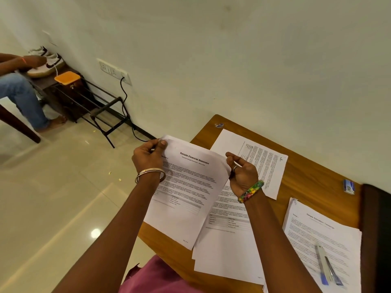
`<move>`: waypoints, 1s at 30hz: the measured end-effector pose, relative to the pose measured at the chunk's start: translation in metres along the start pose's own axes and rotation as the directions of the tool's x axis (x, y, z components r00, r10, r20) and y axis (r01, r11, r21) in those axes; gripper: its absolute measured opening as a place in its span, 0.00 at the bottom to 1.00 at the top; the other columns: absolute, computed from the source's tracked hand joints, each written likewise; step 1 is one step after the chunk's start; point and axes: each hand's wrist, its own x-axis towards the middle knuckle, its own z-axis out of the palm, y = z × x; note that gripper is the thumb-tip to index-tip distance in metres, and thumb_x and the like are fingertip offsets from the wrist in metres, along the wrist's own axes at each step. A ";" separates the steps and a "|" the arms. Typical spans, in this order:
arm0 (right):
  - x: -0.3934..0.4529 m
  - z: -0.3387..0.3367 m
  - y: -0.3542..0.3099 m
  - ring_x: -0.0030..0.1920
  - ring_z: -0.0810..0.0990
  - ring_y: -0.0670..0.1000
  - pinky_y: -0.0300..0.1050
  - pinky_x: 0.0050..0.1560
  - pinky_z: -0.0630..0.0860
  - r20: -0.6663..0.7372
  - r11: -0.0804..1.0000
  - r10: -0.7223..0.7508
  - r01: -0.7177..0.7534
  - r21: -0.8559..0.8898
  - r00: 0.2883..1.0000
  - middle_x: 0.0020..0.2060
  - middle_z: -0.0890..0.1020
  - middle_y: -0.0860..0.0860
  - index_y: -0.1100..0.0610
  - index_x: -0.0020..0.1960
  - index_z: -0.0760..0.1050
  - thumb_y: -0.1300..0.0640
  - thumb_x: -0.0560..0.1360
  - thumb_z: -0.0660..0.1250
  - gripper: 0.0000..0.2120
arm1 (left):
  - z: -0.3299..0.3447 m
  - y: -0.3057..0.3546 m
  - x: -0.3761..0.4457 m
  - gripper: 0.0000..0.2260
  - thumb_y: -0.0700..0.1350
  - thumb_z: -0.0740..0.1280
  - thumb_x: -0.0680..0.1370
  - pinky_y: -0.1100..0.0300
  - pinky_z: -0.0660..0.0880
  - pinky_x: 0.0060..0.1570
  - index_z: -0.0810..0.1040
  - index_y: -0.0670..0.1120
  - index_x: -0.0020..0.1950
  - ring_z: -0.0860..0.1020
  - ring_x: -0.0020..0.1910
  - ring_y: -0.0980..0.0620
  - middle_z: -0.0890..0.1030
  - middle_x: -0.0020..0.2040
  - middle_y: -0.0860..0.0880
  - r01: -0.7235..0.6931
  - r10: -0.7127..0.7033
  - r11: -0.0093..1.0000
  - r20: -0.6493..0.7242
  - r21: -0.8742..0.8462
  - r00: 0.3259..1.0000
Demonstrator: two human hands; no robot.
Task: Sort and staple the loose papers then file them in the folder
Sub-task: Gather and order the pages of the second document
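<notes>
Left hand [148, 154] and right hand [241, 172] each pinch a top corner of the financial statement sheet [188, 187], lifted above surface [306, 182]; stapler [326, 265] sits on right stack [323, 240].

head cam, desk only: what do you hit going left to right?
left hand → Sample Financial Statement sheet that both hands hold → right hand → stack of papers with a stapler lying on it → small blue box → dark folder at the right edge.
</notes>
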 end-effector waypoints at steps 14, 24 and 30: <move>-0.004 0.030 -0.043 0.50 0.81 0.51 0.48 0.52 0.79 0.149 0.784 -0.349 0.375 -0.495 0.925 0.43 0.83 0.48 0.54 0.51 0.78 0.60 0.72 0.71 0.08 | 0.005 -0.001 -0.007 0.07 0.41 0.72 0.71 0.57 0.78 0.42 0.83 0.43 0.48 0.79 0.40 0.49 0.83 0.40 0.46 -0.040 0.056 0.997 0.275 -0.067 0.960; -0.018 0.059 -0.028 0.40 0.77 0.43 0.26 0.37 0.73 0.487 0.466 -0.346 0.597 -0.653 0.802 0.47 0.83 0.54 0.58 0.57 0.79 0.59 0.73 0.71 0.13 | 0.017 0.012 -0.023 0.10 0.36 0.71 0.71 0.65 0.77 0.39 0.83 0.43 0.52 0.80 0.41 0.50 0.83 0.43 0.45 -0.097 0.161 0.978 0.379 -0.182 0.911; -0.017 0.056 -0.023 0.48 0.81 0.53 0.32 0.43 0.76 0.441 0.477 -0.386 0.584 -0.657 0.811 0.51 0.83 0.56 0.61 0.59 0.79 0.60 0.73 0.70 0.14 | 0.020 0.016 -0.022 0.12 0.38 0.71 0.71 0.65 0.77 0.37 0.81 0.44 0.55 0.81 0.39 0.49 0.82 0.41 0.44 -0.007 0.051 0.994 0.403 -0.110 0.914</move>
